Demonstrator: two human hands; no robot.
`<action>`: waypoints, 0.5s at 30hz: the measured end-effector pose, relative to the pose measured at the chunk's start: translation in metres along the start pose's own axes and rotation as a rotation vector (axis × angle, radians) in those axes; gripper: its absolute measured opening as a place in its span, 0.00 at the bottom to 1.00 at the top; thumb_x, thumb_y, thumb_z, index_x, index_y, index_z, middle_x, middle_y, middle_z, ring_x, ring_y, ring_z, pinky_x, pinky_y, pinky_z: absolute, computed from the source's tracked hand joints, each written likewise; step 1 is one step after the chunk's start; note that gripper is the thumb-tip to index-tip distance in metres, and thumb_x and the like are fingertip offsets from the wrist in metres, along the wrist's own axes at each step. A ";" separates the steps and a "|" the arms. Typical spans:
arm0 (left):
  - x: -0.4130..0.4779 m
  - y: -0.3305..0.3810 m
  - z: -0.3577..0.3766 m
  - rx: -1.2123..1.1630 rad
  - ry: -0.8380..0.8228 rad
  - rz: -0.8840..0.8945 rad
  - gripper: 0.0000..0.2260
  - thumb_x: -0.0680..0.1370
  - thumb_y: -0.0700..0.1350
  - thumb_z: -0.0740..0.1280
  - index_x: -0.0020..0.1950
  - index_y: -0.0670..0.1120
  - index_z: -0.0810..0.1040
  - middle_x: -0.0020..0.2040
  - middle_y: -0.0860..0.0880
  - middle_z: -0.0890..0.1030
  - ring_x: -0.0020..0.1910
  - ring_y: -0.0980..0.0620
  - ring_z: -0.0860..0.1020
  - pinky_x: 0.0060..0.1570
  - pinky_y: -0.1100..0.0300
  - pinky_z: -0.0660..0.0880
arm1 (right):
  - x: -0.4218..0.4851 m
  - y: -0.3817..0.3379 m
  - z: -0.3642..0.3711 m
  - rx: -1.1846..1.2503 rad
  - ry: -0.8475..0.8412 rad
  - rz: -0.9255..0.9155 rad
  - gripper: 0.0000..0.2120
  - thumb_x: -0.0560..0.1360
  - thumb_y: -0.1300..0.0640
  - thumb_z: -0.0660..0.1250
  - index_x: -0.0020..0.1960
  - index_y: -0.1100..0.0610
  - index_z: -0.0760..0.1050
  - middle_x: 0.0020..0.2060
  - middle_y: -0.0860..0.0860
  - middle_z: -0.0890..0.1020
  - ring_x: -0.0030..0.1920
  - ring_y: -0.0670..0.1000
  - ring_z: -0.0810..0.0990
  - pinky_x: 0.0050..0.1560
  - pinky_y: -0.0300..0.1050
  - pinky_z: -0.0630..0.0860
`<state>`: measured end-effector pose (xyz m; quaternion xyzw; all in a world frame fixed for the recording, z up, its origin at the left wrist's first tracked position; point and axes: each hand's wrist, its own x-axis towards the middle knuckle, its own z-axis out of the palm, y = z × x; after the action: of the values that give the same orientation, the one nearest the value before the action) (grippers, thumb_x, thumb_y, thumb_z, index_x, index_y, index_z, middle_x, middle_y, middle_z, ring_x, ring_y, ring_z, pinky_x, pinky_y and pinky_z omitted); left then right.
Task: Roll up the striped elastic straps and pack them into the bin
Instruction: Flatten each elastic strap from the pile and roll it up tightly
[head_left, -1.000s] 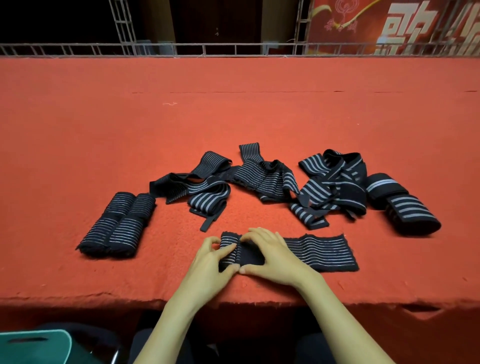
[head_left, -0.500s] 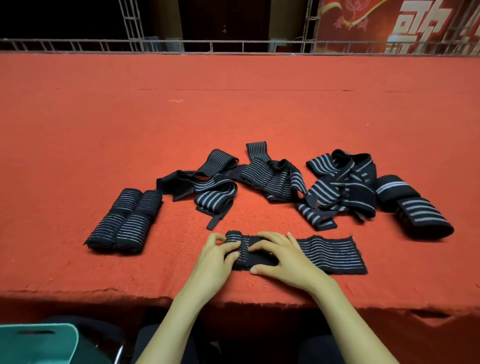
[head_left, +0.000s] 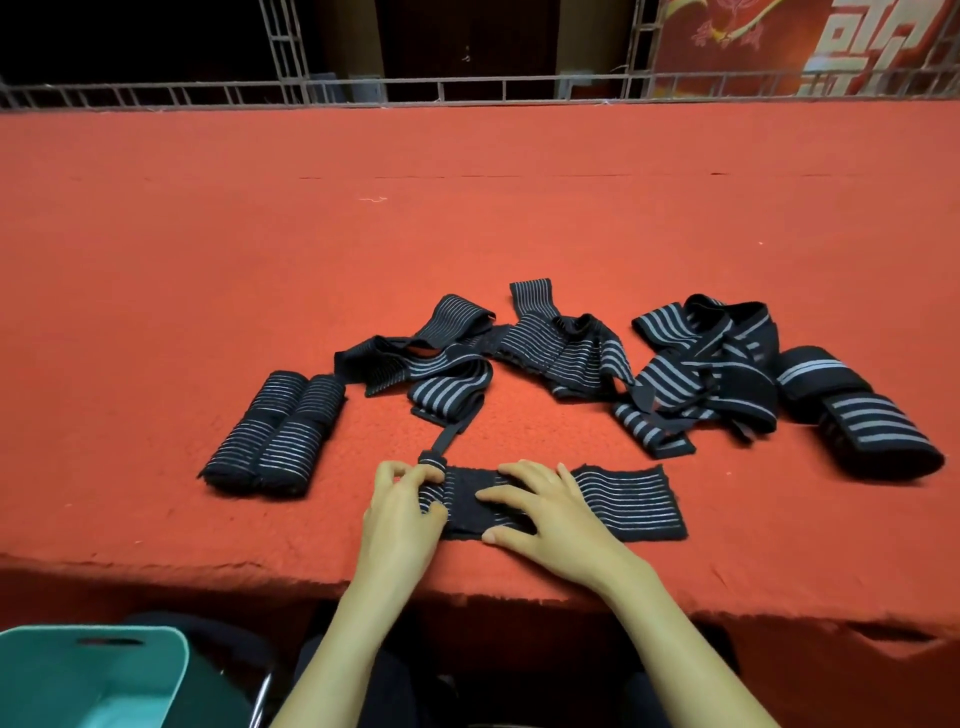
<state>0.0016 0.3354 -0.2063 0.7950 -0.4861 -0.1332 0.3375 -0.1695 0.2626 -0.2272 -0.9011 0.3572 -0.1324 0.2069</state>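
Observation:
A black strap with thin white stripes (head_left: 623, 501) lies flat near the front edge of the red table (head_left: 467, 234). My left hand (head_left: 402, 512) pinches its rolled-up left end. My right hand (head_left: 550, 512) presses flat on the strap's middle, fingers spread. Two finished rolls (head_left: 275, 428) lie side by side at the left. A tangle of loose striped straps (head_left: 561, 358) stretches across the middle and right. The teal bin (head_left: 88, 675) sits below the table at the bottom left.
Two wider rolled straps (head_left: 852, 410) lie at the far right. A thin black strap end (head_left: 449, 439) reaches down from the pile to my left fingers. A metal railing (head_left: 467, 88) runs behind the table. The table's front edge is frayed.
The roll at the strap's left end has grown a little under my left fingers. My right hand has slid slightly right and flattened on the strap. The view has shifted.

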 end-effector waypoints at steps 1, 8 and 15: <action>-0.002 -0.004 -0.002 0.029 0.030 0.006 0.14 0.73 0.38 0.67 0.57 0.50 0.77 0.56 0.52 0.70 0.50 0.51 0.74 0.54 0.58 0.69 | 0.004 -0.005 0.004 -0.004 -0.008 -0.014 0.23 0.75 0.39 0.63 0.69 0.39 0.68 0.73 0.42 0.62 0.75 0.45 0.51 0.75 0.55 0.38; -0.009 -0.007 0.015 0.090 0.084 0.285 0.12 0.70 0.36 0.71 0.52 0.44 0.78 0.54 0.51 0.77 0.52 0.50 0.73 0.51 0.64 0.66 | 0.002 -0.001 0.003 -0.031 -0.007 0.032 0.24 0.74 0.36 0.62 0.68 0.40 0.69 0.73 0.42 0.62 0.75 0.45 0.51 0.74 0.56 0.39; -0.006 -0.002 0.011 -0.145 -0.051 0.234 0.10 0.73 0.34 0.68 0.49 0.48 0.81 0.47 0.55 0.80 0.44 0.59 0.74 0.46 0.74 0.65 | -0.019 0.028 -0.004 -0.034 0.056 0.086 0.31 0.66 0.27 0.51 0.64 0.38 0.71 0.71 0.40 0.63 0.75 0.44 0.53 0.74 0.53 0.38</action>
<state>-0.0056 0.3364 -0.2167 0.7029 -0.5730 -0.1478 0.3946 -0.2008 0.2562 -0.2384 -0.8843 0.4036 -0.1423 0.1870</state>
